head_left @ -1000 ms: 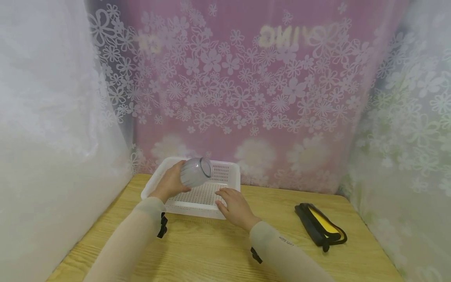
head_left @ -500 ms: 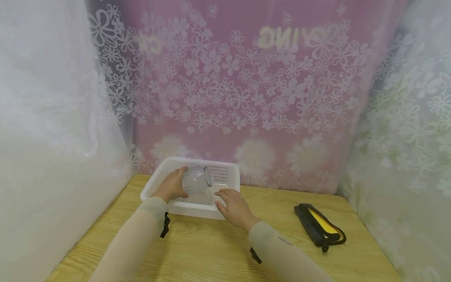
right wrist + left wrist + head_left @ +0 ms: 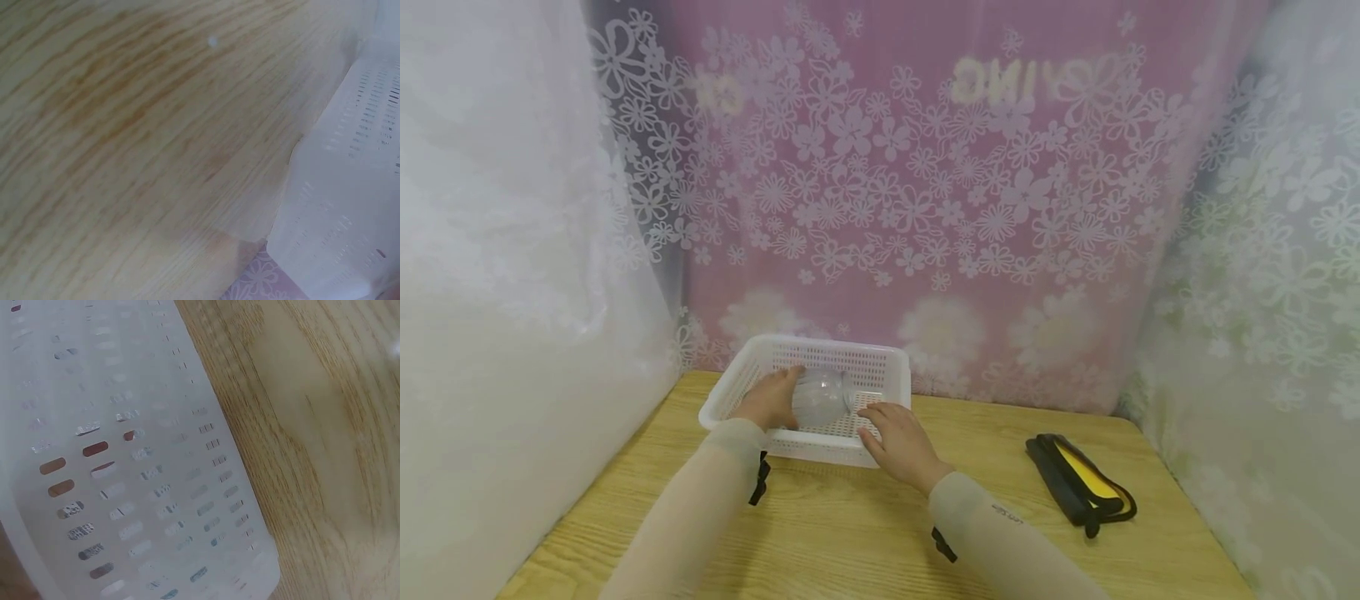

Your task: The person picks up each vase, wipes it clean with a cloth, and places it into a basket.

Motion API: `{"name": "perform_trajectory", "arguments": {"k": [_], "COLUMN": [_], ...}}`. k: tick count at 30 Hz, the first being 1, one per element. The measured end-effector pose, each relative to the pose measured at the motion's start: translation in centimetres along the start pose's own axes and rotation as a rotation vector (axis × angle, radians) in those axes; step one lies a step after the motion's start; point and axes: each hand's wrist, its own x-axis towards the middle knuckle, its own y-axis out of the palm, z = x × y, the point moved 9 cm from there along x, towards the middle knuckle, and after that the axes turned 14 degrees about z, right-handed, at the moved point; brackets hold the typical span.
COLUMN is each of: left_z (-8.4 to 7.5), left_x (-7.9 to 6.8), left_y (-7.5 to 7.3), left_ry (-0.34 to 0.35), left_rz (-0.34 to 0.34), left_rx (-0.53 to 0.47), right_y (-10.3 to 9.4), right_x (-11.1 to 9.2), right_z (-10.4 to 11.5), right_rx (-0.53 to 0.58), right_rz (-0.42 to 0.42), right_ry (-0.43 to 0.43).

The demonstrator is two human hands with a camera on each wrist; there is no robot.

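Observation:
In the head view, a clear ribbed glass jar [image 3: 822, 398] lies on its side within a white plastic basket [image 3: 831, 448], its mouth toward the right. My left hand [image 3: 769, 400] grips the jar round its base end from the left, thumb in front and fingers behind. At the basket's front right corner rests my right hand [image 3: 901, 440], fingers loosely extended over the rim. The left wrist view shows the slotted basket wall [image 3: 144, 487] close up, with the jar hidden. From the right wrist, the basket's outer corner [image 3: 337, 206] shows at the right edge.
A black and yellow pouch [image 3: 1078, 483] with a cord loop lies on the wooden table [image 3: 842, 533], right of the basket. Behind the table hangs a pink flowered curtain [image 3: 925, 208], and pale sheets [image 3: 512, 292] enclose both sides.
My left hand has lowered the jar from above the basket down into it, turning it from tilted to lying flat. The right hand has stayed in place at the rim.

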Motion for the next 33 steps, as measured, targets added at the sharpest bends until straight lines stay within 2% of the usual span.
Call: {"name": "perform_trajectory", "arguments": {"k": [9, 19, 27, 33], "left_z": [-0.6, -0.6, -0.6, -1.2], "left_x": [-0.3, -0.2, 0.1, -0.2], "left_y": [0.3, 0.8, 1.1, 0.6], "left_ry": [-0.006, 0.006, 0.002, 0.028], "left_rz": [0.031, -0.002, 0.018, 0.005], "left_rx": [0.015, 0.094, 0.153, 0.178], "right_y": [0.1, 0.2, 0.0, -0.3], "right_x": [-0.2, -0.3, -0.2, -0.3], "right_z": [0.0, 0.2, 0.3, 0.3], "right_rx": [0.009, -0.009, -0.001, -0.002], "right_rz": [0.007, 0.016, 0.025, 0.002], "right_ry": [0.003, -0.006, -0.01, -0.004]}}
